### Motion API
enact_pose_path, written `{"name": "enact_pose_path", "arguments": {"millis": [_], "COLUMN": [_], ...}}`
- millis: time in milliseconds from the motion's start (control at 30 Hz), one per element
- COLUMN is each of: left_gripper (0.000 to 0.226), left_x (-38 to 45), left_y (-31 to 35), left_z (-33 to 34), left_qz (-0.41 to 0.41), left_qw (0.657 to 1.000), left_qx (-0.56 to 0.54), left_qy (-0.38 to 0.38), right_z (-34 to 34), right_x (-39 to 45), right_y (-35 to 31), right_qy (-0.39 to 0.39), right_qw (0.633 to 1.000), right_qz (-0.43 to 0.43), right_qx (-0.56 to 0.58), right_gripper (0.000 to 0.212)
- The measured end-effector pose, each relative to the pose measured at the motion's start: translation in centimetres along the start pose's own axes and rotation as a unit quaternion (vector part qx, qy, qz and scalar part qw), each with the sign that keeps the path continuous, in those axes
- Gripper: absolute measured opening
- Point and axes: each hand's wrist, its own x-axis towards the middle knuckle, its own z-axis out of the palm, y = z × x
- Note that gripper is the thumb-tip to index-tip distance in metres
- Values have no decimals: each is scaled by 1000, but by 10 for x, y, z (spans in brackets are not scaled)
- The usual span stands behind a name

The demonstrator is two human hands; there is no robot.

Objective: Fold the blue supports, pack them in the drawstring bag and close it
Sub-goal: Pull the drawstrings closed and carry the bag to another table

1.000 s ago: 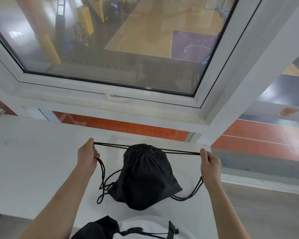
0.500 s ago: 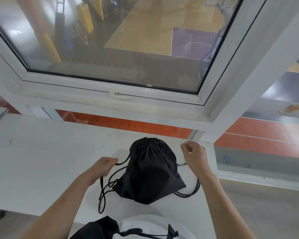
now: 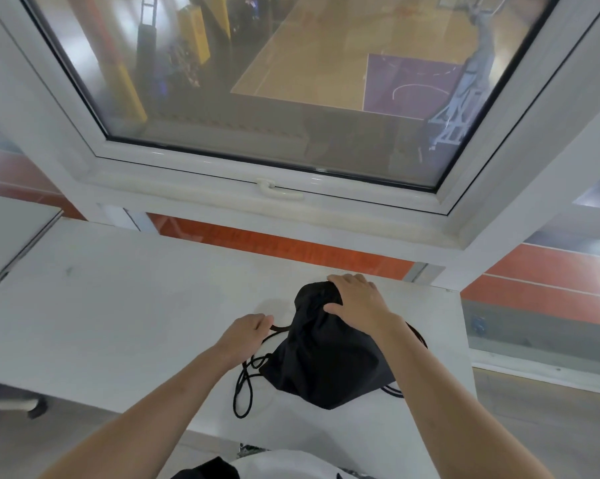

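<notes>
A black drawstring bag [image 3: 321,366] stands on the white table [image 3: 126,316], its top gathered shut. My right hand [image 3: 359,300] lies over the bag's cinched top, fingers curled on the fabric. My left hand [image 3: 248,335] is just left of the bag, pinching a black cord [image 3: 245,388] that loops down onto the table. More cord shows at the bag's right side [image 3: 418,335]. No blue supports are visible; the bag hides whatever is inside.
A white window frame with a handle [image 3: 279,191] rises just behind the table. The table's right edge [image 3: 464,340] is close to the bag. A second table [image 3: 11,236] stands at the far left. A chair base [image 3: 32,406] shows below left.
A second ago both hands pulled the cords taut out to the sides. They have since come inward: the right hand now rests on the bag's top, the left holds slack cord beside it.
</notes>
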Motion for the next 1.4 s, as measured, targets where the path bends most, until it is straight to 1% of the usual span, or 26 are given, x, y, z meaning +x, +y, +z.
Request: {"name": "enact_pose_path", "arguments": {"millis": [67, 167, 267, 367, 500, 600, 667, 800, 900, 1000, 1100, 1233, 1333, 1400], "left_gripper": [39, 25, 39, 46, 48, 48, 48, 50, 51, 43, 44, 49, 48, 48], "left_x": [-1, -8, -19, -41, -90, -137, -171, -240, -302, -355, -431, -538, -628, -692], "left_y": [-2, -9, -11, -2, 6, 1, -8, -22, -42, -64, -109, -173, -220, -253], "left_z": [8, 23, 38, 51, 56, 50, 46, 34, 25, 19, 22, 37, 54, 70], "left_qz": [17, 18, 4, -12, -50, -88, -122, -183, -229, -253, -307, -394, -448, -481], "left_qw": [999, 997, 990, 980, 961, 946, 936, 910, 883, 858, 827, 780, 748, 728], "left_qx": [40, 58, 103, 140, 186, 186, 174, 155, 133, 113, 96, 68, 59, 55], "left_qy": [10, 43, 93, 141, 201, 251, 280, 338, 387, 432, 462, 482, 487, 485], "right_z": [3, 4, 4, 6, -2, -14, -22, -35, -44, -44, -24, 19, 56, 85], "right_x": [-7, -21, -37, -54, -76, -91, -102, -130, -163, -187, -225, -281, -336, -378], "right_y": [-1, -3, -5, -6, -25, -55, -82, -145, -206, -258, -331, -437, -517, -568], "right_qy": [8, 12, 8, 0, 18, 45, 42, 39, 27, 10, -22, -56, -74, -91], "right_qw": [1000, 1000, 999, 997, 989, 973, 958, 928, 901, 874, 842, 795, 765, 742], "right_qz": [-2, -11, -27, -52, -124, -201, -254, -339, -406, -451, -511, -585, -628, -658], "right_qx": [-11, -3, 30, 62, 83, 105, 127, 149, 151, 180, 175, 151, 119, 98], "right_gripper": [66, 64, 60, 57, 53, 46, 42, 43, 42, 40, 41, 48, 47, 43]}}
